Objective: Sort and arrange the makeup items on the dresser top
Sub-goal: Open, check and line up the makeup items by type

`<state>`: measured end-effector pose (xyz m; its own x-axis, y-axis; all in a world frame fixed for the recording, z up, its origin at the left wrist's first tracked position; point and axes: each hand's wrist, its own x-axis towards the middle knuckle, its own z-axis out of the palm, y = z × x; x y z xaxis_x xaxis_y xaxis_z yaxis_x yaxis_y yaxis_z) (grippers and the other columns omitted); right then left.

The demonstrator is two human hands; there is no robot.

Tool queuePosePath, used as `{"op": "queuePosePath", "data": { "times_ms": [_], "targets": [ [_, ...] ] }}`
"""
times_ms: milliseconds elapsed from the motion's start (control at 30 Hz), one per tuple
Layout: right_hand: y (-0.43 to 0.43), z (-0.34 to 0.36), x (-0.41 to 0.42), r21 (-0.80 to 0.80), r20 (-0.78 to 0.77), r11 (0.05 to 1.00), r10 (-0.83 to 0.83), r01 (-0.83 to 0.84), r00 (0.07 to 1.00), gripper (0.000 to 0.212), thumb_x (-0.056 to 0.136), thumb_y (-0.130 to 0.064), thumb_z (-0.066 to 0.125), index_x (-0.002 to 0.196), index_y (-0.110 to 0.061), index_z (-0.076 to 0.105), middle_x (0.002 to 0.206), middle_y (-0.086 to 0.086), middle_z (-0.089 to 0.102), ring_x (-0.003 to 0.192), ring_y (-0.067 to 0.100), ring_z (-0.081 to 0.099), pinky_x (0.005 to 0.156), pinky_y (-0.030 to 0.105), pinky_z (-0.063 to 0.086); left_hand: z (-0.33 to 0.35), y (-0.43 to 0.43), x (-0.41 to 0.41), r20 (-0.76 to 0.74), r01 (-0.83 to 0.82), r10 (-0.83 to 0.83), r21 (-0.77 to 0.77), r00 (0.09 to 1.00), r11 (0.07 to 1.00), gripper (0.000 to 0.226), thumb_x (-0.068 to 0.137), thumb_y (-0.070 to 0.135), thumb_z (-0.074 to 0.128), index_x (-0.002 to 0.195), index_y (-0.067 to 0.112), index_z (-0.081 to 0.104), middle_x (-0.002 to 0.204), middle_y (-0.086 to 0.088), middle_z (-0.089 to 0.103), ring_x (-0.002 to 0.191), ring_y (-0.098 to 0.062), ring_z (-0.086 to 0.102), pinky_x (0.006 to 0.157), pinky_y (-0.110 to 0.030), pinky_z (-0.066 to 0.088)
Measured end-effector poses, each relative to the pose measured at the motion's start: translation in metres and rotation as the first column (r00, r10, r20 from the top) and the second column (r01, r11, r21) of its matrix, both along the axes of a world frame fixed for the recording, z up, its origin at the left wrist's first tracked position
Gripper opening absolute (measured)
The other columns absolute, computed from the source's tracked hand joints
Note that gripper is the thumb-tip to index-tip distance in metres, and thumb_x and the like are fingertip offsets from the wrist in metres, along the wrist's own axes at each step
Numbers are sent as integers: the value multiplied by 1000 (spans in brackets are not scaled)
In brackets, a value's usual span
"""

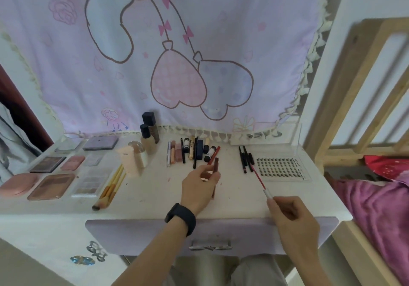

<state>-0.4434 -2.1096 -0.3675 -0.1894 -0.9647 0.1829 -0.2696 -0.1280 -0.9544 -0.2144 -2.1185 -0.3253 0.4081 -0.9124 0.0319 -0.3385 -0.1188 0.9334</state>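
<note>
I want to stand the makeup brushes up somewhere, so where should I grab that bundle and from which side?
Take the makeup brushes around the tan handles at mid-length, coming from above. They lie flat and close together on the dresser top, angled with the bristle heads toward the front edge, so one pinch across the handles probably gathers them without touching bristles.

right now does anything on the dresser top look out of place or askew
Mostly tidy. The makeup brushes lie slanted, their heads jutting towards the front edge, unlike the squared-up palettes beside them. A red-capped tube leans diagonally across the otherwise parallel row of lip and eye products.
</note>
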Motion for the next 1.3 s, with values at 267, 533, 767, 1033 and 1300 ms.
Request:
{"op": "queuePosePath", "data": {
  "times_ms": [267,533,767,1033,1300],
  "targets": [
    [15,-12,-3,-138,-279,990,-46,7,959,16,82,-32,81,82,-37,66,75,-17,68,76,2,64,71,21,51,-2,-26,-50,-85,137,-118,272,989,953,27,81,37,80,99,19,70,81,1,75,65,-13,73,70,-35,63],
    [8,-19,3,-299,-391,954,-125,3,912,17,80,-30,81,81,-19,68,72,-8,65,68,15,61,62,34,56,-5,-36,-64,80,112,-141,294,987,949,30,73,51,82,84,27,67,76,6,73,57,-11,71,59,-29,62],
    [8,-21,-1,-344,-411,939,-124,-27,903,30,80,-49,67,88,-20,67,75,-12,62,66,12,59,60,21,50,-5,-35,-65,190,113,-180,320,965,941,46,66,70,71,93,34,59,80,10,71,64,-10,70,69,-32,61],
    [10,-21,-6,-323,-428,943,-69,-82,901,28,76,-21,87,99,-15,72,88,-13,62,74,14,62,70,26,54,-12,-24,-62,212,173,-246,314,946,934,30,74,59,69,92,34,68,83,10,75,81,-10,70,79,-36,60],
    [6,-15,-9,-287,-435,946,9,-148,900,23,80,-16,84,101,-19,74,88,-21,61,77,11,61,72,24,54,-10,-25,-65,227,175,-254,317,940,932,24,76,56,71,88,34,69,83,10,75,82,-10,69,79,-36,59]
  ]
}}
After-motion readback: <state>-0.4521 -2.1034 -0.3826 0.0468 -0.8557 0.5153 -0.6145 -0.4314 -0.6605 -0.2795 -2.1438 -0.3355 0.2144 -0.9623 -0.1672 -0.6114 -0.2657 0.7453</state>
